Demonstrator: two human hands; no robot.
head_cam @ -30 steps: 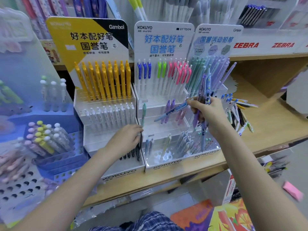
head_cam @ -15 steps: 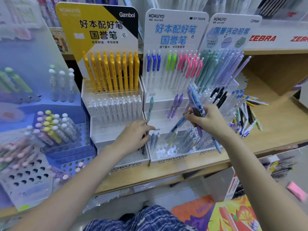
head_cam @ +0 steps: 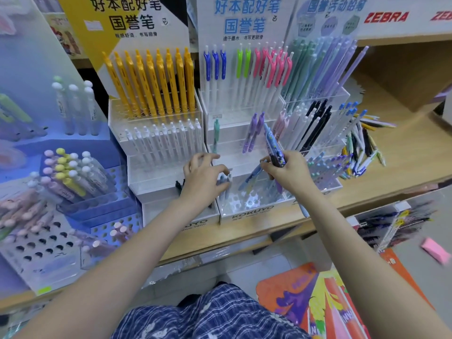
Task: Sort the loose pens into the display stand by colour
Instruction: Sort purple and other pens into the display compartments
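My right hand (head_cam: 288, 172) gripped a bundle of pens (head_cam: 274, 148) just above the stand's (head_cam: 249, 211) front tier; my left hand (head_cam: 203, 177) pinched a pale pen (head_cam: 228, 183) there. The bundle could slip and scatter if my grip loosened.

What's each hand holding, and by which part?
Right hand grips a bundle of blue patterned pens around their lower barrels. Left hand pinches the top of a pale pen standing in the front row of the stand.
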